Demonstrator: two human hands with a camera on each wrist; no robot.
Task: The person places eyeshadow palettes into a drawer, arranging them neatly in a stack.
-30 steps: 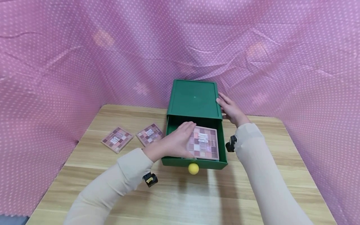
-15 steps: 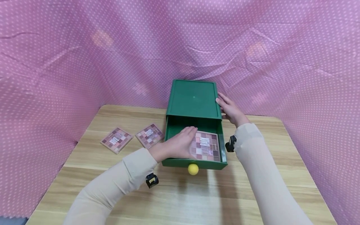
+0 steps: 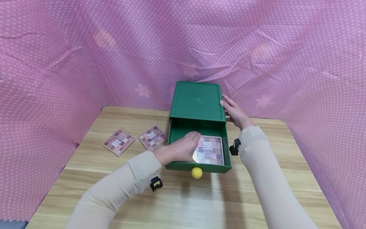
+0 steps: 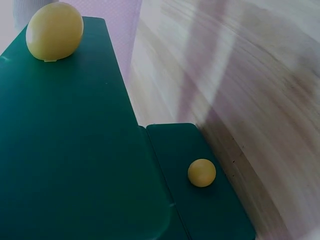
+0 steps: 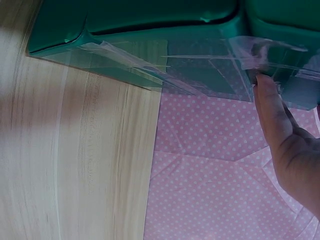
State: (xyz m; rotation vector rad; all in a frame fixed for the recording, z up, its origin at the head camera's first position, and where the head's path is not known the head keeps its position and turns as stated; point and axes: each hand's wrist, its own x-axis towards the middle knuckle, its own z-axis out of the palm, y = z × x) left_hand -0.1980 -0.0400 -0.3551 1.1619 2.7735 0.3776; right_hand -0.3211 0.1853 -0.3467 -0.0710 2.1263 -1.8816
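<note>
A pink eyeshadow palette [image 3: 211, 150] lies low inside the pulled-out top drawer [image 3: 199, 166], lettered side up. My left hand [image 3: 183, 148] reaches into the drawer and holds the palette's left end; its thumb is mostly hidden. The green drawer box [image 3: 198, 100] stands at the back of the table. On its right side my right hand [image 3: 235, 111] rests with straight fingers, the thumb near the top edge. In the right wrist view this hand [image 5: 292, 145] presses its fingers to the clear plastic side. A yellow knob [image 3: 196, 172] sits on the drawer front.
Two more eyeshadow palettes lie flat on the wooden table, one [image 3: 119, 142] farther left and another [image 3: 152, 137] beside the box. In the left wrist view a lower drawer [image 4: 175, 150] with its own yellow knob [image 4: 202, 173] is pushed in. Pink dotted cloth [image 3: 143, 47] surrounds the table.
My left hand has moved down and slightly toward me with the palette, which now lies lower and flatter in the drawer. My right hand has stayed on the box's side.
</note>
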